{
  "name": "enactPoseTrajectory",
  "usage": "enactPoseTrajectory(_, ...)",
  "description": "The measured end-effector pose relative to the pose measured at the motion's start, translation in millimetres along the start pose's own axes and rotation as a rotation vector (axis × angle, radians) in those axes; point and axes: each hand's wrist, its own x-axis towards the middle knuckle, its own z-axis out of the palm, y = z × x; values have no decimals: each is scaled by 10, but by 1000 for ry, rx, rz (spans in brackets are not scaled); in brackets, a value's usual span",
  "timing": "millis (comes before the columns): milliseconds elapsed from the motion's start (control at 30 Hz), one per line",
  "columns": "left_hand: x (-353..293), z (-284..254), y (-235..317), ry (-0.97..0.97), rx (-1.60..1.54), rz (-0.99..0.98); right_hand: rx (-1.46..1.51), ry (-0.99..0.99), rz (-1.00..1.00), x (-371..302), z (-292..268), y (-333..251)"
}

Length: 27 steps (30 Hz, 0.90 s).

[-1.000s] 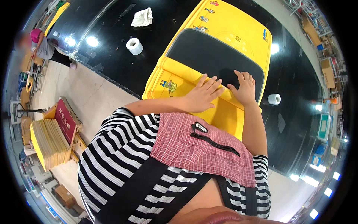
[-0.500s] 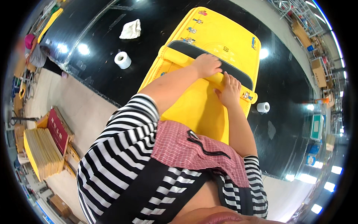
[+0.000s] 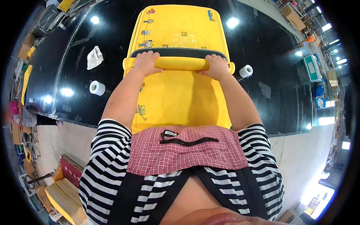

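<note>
Sheet: yellow [image 3: 180, 99], rounded far corners, a ridged edge; it lies on the black table [image 3: 270, 45], directly in front of the person's chest.
Sheet prints: small cartoon figures [image 3: 146, 44] down the left side, a blue mark [image 3: 210, 15] near the far right corner, a faint round emblem [image 3: 184, 34] with a small dark motif; any lettering is too small to read.
Roll: a yellow tube [image 3: 183, 63] across the sheet, ends jutting slightly past its sides.
Dark panel: a grey-black strip [image 3: 180, 51] showing just beyond the roll.
Left hand: wrapped over the roll's left part [image 3: 148, 63], thumb along the near side.
Right hand: wrapped likewise near its right end [image 3: 217, 66].
Bib: pink check [image 3: 187, 155], with a black-rimmed tag [image 3: 171, 133] bearing short white lettering.
Table left: white cloth [image 3: 95, 58] and white spool [image 3: 97, 88], apart.
Table right: second white spool [image 3: 246, 71], near the roll.
Lower left: maroon board [image 3: 72, 170] with light characters, beside stacked tan sheets [image 3: 67, 197].
</note>
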Motion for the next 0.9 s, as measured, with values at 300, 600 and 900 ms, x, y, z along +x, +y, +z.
enactPoseTrajectory(300,-1848,157,653,-17,-169,57,139,-29,-81,-1818,17,-459)
enactPoseTrajectory(600,-2466,383,158,218,-443,-365,724,129,346,-2380,288,87)
enactPoseTrajectory(900,-2550,421,274,320,-713,-566,1302,148,537,-2476,399,-40)
